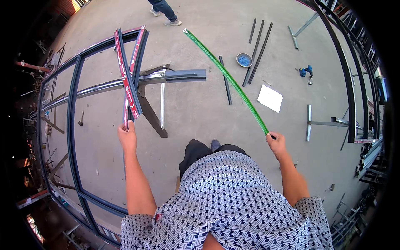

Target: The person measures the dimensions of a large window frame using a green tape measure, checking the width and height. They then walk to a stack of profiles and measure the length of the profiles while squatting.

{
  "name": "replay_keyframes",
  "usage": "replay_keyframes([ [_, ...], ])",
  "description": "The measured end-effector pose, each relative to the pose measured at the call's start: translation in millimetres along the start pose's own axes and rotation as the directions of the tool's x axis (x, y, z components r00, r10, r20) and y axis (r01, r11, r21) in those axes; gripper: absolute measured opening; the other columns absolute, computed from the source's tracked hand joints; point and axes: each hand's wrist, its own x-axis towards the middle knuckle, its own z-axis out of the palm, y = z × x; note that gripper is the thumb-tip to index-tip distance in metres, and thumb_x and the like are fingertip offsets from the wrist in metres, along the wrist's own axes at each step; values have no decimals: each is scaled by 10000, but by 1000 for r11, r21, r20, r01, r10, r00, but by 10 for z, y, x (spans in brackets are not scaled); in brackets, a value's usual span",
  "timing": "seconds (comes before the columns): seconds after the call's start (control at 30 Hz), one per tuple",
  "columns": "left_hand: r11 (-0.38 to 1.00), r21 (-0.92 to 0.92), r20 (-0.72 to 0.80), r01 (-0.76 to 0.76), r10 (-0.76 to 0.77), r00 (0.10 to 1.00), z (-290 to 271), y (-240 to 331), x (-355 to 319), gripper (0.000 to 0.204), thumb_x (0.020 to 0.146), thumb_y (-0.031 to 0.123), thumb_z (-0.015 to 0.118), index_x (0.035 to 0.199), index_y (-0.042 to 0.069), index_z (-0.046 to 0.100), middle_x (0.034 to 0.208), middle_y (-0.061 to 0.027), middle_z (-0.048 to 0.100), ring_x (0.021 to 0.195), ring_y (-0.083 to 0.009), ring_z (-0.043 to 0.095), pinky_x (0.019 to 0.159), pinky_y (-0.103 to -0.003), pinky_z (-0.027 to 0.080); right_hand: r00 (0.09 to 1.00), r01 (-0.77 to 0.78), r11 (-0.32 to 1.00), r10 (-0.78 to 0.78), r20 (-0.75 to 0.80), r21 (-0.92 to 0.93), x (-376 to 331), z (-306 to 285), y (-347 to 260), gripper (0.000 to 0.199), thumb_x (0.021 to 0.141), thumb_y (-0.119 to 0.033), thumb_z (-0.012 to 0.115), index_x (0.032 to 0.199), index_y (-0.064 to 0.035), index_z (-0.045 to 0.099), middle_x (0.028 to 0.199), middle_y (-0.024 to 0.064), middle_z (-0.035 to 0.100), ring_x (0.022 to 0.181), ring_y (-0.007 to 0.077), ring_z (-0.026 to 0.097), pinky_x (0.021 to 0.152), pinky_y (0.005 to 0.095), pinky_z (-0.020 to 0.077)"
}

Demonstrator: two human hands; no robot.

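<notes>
My left hand (128,136) is closed around a dark metal profile (135,54) with red-and-white film, which belongs to the side of a large window-like frame. A second dark profile (126,75) with the same film lies slantwise across it, its lower end just above my fingers. In my right hand (276,144) is a green tape measure (227,75), gripped at the near end. Its blade is drawn out long and curves away to the far left, the free tip hanging apart from the frame. My fingers mostly hide the case.
A metal stand (152,110) supports the frame (75,83). On the floor are dark bars (260,54), a bowl of blue bits (244,60), a white sheet (270,98), a blue drill (306,72) and a hammer (81,118). Another frame (346,71) stands right. A person's legs (163,9) show at the far side.
</notes>
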Motion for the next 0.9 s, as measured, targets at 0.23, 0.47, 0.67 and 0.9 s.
replay_keyframes([
  [0.23, 970, 203, 225, 133, -178, 958, 400, 362, 709, 828, 849, 597, 715, 1276, -100, 582, 1211, -264, 629, 1117, -361, 644, 975, -448, 510, 939, -329, 931, 341, -51, 157, -222, 138, 375, 233, 929, -215, 671, 872, -2, 746, 635, -26, 573, 541, 69, 489, 480, 276, 365],
  [0.47, 840, 542, 161, 10, -116, 980, 607, 976, 749, 832, 802, 573, 764, 1261, -80, 530, 1267, -314, 587, 1170, -476, 605, 1021, -530, 485, 841, -486, 821, 533, -96, 300, -247, 212, 393, 211, 921, -201, 677, 817, -23, 724, 612, -43, 548, 510, 69, 477, 458, 272, 337],
  [0.67, 796, 595, 141, 107, -235, 962, 711, 1046, 723, 666, 822, 331, 773, 1278, -28, 448, 1233, -293, 585, 1154, -471, 604, 983, -534, 507, 839, -464, 819, 529, -129, 337, 311, 124, -262, 215, 939, -197, 666, 797, -40, 707, 624, -60, 525, 503, 51, 419, 458, 268, 308],
  [0.9, 746, 639, -2, 186, -240, 971, 1015, 1113, 626, 595, 825, 235, 731, 1277, -32, 452, 1211, -288, 606, 1125, -495, 612, 983, -551, 502, 897, -404, 880, 434, -80, 251, 1356, -264, -626, 235, 937, -191, 664, 759, -38, 677, 610, -59, 516, 513, 51, 429, 462, 272, 314],
])
